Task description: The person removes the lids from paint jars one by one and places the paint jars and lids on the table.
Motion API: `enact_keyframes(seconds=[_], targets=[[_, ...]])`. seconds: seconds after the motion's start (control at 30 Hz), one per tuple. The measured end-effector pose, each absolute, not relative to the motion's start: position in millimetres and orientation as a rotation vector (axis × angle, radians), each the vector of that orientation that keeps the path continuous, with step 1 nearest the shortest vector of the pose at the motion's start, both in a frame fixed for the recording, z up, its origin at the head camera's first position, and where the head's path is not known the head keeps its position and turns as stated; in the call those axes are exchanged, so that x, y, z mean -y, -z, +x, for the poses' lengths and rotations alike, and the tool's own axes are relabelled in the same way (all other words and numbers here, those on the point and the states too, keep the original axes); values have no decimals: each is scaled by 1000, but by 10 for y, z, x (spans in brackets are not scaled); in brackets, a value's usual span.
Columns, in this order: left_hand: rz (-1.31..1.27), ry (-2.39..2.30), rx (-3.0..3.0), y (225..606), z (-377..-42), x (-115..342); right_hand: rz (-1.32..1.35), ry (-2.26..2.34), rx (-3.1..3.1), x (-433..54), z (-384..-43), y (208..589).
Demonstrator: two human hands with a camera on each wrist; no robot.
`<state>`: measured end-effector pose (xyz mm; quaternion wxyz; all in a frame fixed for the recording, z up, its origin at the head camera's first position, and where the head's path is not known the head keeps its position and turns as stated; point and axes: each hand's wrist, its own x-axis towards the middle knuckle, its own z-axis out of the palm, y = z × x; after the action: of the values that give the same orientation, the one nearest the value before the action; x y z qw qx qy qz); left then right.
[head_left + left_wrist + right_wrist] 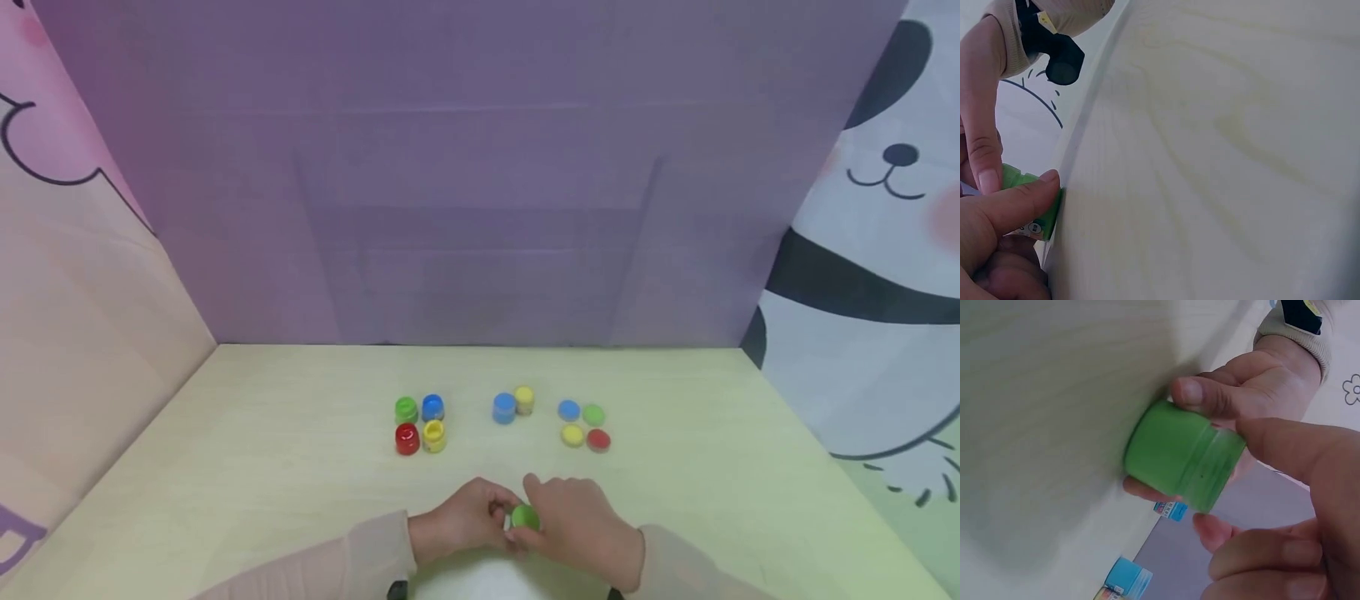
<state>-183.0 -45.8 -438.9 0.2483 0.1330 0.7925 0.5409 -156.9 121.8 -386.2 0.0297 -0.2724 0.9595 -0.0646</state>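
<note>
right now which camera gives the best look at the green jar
The right wrist view: the green jar shows large there, much of its side visible between the left hand and right hand. The head view shows it small, mainly one green end; the left wrist view shows only part, partly covered by the hands.

green jar point(1166, 453), purple backdrop point(480, 158), panda-patterned wall point(885, 375)

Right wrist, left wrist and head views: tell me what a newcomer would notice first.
Probably the green jar, large at the middle of the right wrist view, held between the left hand and the right hand. Next, perhaps, the panda drawing at the head view's right edge, then the shiny red jar on the table, beyond the hands.
</note>
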Motion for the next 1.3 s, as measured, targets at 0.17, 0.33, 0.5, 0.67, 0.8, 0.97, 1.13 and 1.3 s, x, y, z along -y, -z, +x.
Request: enact_keyframes(seconds=[0.17, 0.33, 0.5, 0.67, 0.8, 0.97, 1.13, 1.3], targets=[[375, -1477, -2158, 4389, -1826, 454, -850, 244, -2907, -1219, -1577, 3850], [363, -1464, -2154, 4379, -1826, 466, -982, 291, -2867, -1244, -1578, 3822], [382, -1473, -2109, 4362, -1831, 476, -1097, 375, -2754, -1322, -1607, 3784], [370, -1460, -2130, 4352, -1828, 469, -1103, 423, -2738, -1346, -1626, 3774], [351, -1458, -2163, 4356, -1822, 462, -973, 360, -2850, -1303, -1597, 3808], [332, -1443, -2173, 4371, -1825, 460, -884, 269, -2897, -1257, -1578, 3840], [337, -1467, -2140, 4375, -1830, 465, -957, 298, -2844, -1265, -1596, 3815], [349, -1473, -2118, 4369, -1832, 473, -1020, 331, -2756, -1308, -1626, 3772]])
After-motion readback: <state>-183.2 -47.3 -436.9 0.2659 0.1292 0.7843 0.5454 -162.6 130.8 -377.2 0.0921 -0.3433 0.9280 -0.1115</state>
